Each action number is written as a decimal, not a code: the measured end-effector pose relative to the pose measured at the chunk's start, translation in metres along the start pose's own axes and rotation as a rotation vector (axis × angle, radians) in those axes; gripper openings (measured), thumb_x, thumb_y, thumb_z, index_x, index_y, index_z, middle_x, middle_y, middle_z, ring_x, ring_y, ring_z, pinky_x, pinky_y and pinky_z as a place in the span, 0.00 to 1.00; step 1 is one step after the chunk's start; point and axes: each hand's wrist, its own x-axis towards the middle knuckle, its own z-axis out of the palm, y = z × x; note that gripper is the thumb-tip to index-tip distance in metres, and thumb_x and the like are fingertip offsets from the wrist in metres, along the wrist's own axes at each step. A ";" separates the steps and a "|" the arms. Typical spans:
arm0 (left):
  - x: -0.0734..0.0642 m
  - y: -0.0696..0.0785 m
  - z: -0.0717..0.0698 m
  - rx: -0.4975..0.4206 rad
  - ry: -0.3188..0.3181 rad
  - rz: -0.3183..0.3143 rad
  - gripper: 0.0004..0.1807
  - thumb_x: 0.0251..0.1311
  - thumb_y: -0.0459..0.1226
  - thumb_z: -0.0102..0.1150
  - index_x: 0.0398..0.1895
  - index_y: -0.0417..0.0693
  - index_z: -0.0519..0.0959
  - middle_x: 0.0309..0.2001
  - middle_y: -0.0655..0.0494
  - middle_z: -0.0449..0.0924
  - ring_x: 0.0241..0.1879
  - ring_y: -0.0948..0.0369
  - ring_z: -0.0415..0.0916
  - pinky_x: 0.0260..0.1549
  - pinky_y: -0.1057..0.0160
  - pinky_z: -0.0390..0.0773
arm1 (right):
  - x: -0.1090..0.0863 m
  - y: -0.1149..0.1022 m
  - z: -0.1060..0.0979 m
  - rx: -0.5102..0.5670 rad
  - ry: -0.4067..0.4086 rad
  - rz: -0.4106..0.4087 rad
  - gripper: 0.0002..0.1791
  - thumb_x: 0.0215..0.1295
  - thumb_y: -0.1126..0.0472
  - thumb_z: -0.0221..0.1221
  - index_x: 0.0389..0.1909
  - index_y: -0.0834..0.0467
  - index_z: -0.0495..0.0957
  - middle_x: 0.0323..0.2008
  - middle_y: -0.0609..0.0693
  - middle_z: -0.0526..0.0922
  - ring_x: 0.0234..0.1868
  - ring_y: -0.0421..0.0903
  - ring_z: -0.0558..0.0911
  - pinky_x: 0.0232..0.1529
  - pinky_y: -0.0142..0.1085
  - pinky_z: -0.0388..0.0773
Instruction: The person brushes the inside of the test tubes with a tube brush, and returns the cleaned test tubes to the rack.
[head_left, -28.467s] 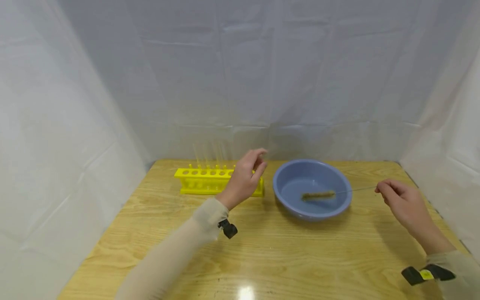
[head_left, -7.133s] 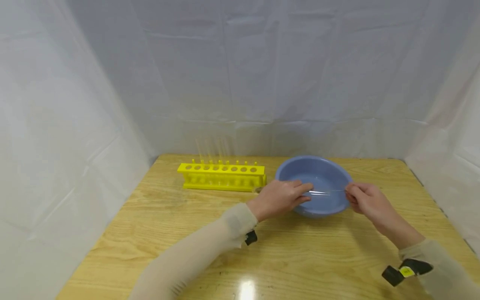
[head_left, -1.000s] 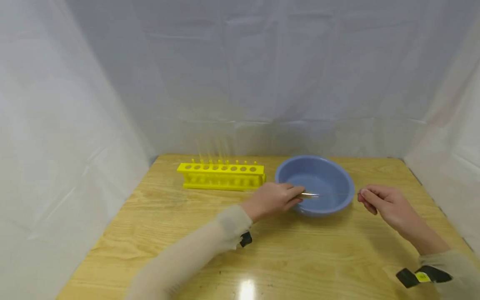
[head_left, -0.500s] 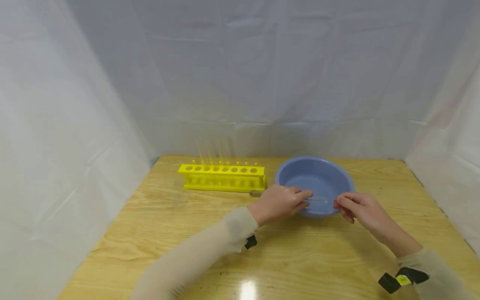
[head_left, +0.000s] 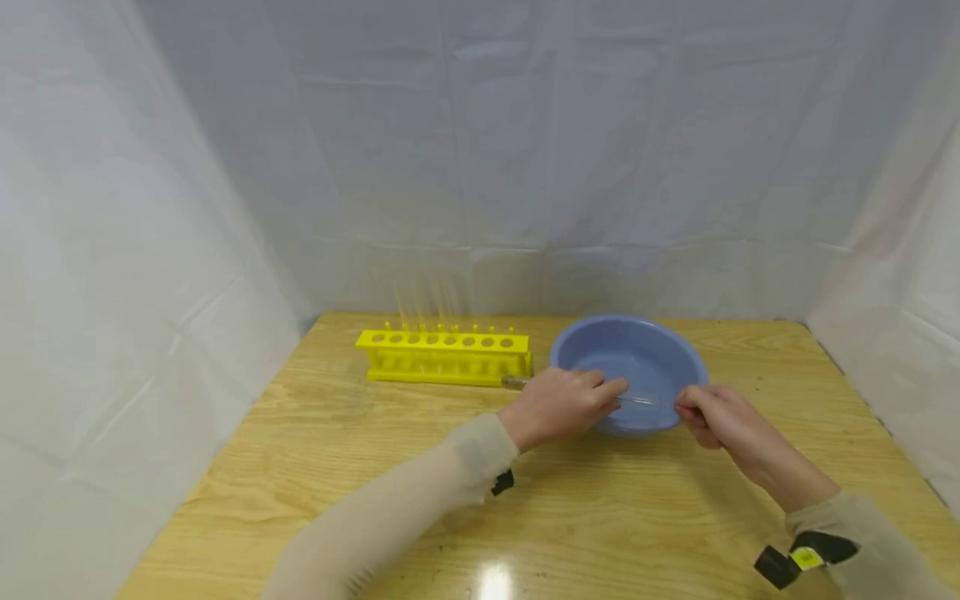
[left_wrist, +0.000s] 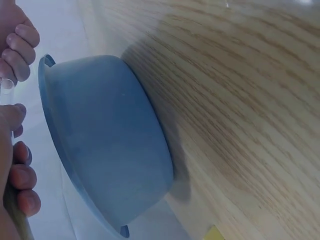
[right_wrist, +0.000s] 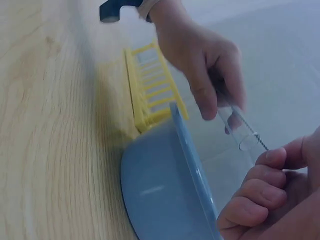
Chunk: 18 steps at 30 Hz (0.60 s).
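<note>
My left hand grips a clear glass test tube over the near side of the blue basin, the tube's mouth facing right. Thumb and finger of my right hand pinch the twisted wire of a test tube brush close to that mouth. The wire runs into the tube. The brush's brown bristles show beyond the left side of my left hand, inside the tube's far end; the middle of the tube is hidden by the hand. Water in the basin cannot be made out for certain.
A yellow test tube rack stands left of the basin, with several clear test tubes upright toward its left part. Both stand on a wood-grain table. White sheeting hangs behind and along both sides.
In the last second my right hand moved left toward the tube's mouth, and the bristles came out past my left hand. Much earlier, the brush was over the basin and my left hand held no tube.
</note>
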 end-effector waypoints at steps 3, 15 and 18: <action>-0.002 -0.001 0.001 -0.013 -0.006 0.002 0.15 0.73 0.50 0.54 0.56 0.58 0.79 0.33 0.61 0.84 0.24 0.67 0.79 0.17 0.69 0.75 | 0.001 0.000 -0.001 -0.052 0.010 -0.037 0.22 0.79 0.58 0.40 0.20 0.61 0.60 0.14 0.47 0.55 0.17 0.42 0.52 0.22 0.39 0.59; -0.004 -0.001 0.003 -0.017 0.022 0.031 0.16 0.73 0.52 0.53 0.56 0.60 0.80 0.34 0.63 0.85 0.26 0.69 0.80 0.18 0.70 0.75 | -0.003 -0.003 -0.010 -0.156 0.002 -0.034 0.24 0.80 0.56 0.39 0.19 0.57 0.58 0.15 0.46 0.55 0.18 0.42 0.49 0.21 0.38 0.59; -0.003 0.000 0.002 -0.022 0.029 0.031 0.15 0.72 0.52 0.55 0.55 0.60 0.80 0.34 0.64 0.85 0.26 0.69 0.80 0.18 0.71 0.75 | -0.006 -0.003 -0.013 -0.178 0.022 -0.041 0.23 0.79 0.55 0.41 0.19 0.58 0.60 0.14 0.45 0.55 0.18 0.42 0.50 0.21 0.38 0.60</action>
